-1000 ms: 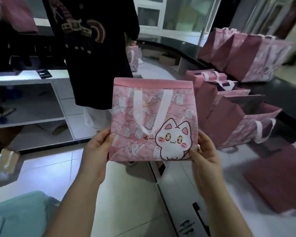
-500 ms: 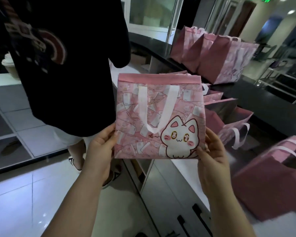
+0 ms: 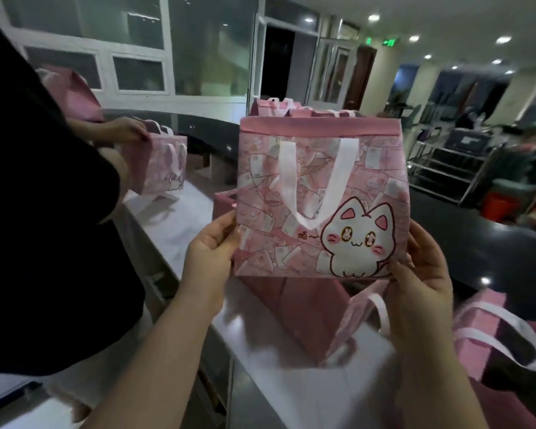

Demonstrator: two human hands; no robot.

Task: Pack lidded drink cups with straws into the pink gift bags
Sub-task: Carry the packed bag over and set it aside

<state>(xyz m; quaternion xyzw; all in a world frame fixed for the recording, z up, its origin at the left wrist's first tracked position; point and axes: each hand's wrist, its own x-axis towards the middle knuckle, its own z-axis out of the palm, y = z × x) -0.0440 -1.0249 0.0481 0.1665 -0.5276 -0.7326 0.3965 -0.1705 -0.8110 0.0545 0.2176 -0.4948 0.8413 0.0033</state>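
Pinching the flat pink cat-print gift bag (image 3: pixel 319 193) by its two lower corners, we have it upright in front of us: our left hand (image 3: pixel 212 249) is closed on the bottom left corner with the thumb on the printed face, and our right hand (image 3: pixel 421 274) is closed on the bottom right corner, just beside the cartoon cat (image 3: pixel 355 239). Between the two grips the panel is taut and still folded flat, with its white handle (image 3: pixel 310 187) hanging down the front in a loop.

As we judge it, the step in hand is opening this bag so that it can take a cup. To do it well we should shift our fingers up from the corners to the top band, pull front and back apart, and push the base flat — a bag opened only at the mouth will likely tip once loaded.

Just below the grip stand other pink bags (image 3: pixel 316 311) already opened on the white counter (image 3: pixel 260 382); setting ours down beside them, not on their handles, seems wise. Farther left another person's hand (image 3: pixel 121 131) rests on a small pink bag (image 3: pixel 161 168). No lidded cups or straws are in view — we cannot tell where they are.
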